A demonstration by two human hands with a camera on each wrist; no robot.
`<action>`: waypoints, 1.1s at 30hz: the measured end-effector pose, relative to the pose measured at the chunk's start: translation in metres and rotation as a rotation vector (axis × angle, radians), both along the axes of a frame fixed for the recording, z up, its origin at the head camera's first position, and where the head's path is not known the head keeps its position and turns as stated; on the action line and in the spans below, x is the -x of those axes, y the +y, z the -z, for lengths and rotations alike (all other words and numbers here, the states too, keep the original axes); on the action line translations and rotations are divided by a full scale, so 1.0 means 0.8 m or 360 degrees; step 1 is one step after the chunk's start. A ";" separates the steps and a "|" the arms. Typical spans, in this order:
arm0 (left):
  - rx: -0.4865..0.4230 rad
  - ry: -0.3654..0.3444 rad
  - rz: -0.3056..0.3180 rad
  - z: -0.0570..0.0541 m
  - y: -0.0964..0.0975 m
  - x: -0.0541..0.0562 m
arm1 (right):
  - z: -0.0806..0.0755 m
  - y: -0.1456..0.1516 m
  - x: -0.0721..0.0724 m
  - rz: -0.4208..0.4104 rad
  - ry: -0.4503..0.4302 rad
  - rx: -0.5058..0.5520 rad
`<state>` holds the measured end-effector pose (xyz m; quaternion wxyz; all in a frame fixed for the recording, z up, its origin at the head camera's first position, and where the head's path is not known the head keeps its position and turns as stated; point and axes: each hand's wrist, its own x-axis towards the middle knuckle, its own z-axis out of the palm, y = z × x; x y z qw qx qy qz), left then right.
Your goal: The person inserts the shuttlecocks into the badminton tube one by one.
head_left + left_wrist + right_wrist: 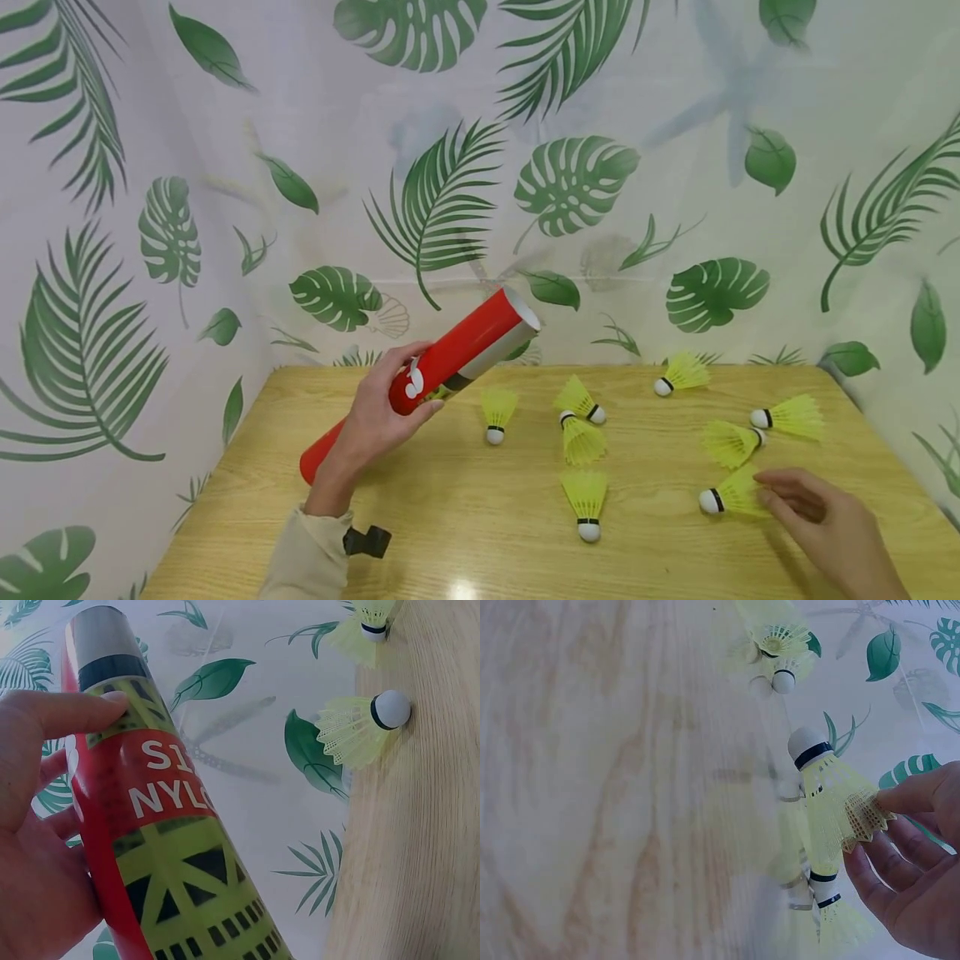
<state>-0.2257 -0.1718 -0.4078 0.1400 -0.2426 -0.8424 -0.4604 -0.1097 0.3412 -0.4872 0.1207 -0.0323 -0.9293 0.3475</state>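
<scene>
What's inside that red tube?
Only a pale surface shows at the upper end of the red tube, held by the left hand. Its wall covers whatever may lie inside.

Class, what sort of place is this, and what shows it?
Probably a staged indoor filming corner: a leaf-print backdrop rises behind and beside a wood-grain table, with yellow shuttlecocks spread across it.

Green Leaves [577, 185] Around a Wooden Table [487, 492]

A pale backdrop [322, 125] rose behind the table and along both sides, printed with those leaves and faint seashells [387, 315]. A patch of light [462, 590] gleamed on the grained, light-brown top.
</scene>
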 end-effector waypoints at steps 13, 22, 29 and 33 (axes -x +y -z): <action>-0.0015 -0.0038 0.0129 0.003 0.011 -0.001 | -0.021 0.003 0.002 0.0044 0.0302 0.0151; -0.0065 -0.0022 0.0172 0.007 0.016 -0.005 | -0.047 0.001 0.007 0.0049 0.0392 0.0232; -0.0013 0.0004 0.0141 0.009 0.017 -0.008 | -0.072 -0.011 0.015 0.0050 0.0473 0.0309; -0.0006 0.0019 0.0115 0.010 0.018 -0.010 | -0.083 -0.019 0.018 0.0022 0.0517 0.0343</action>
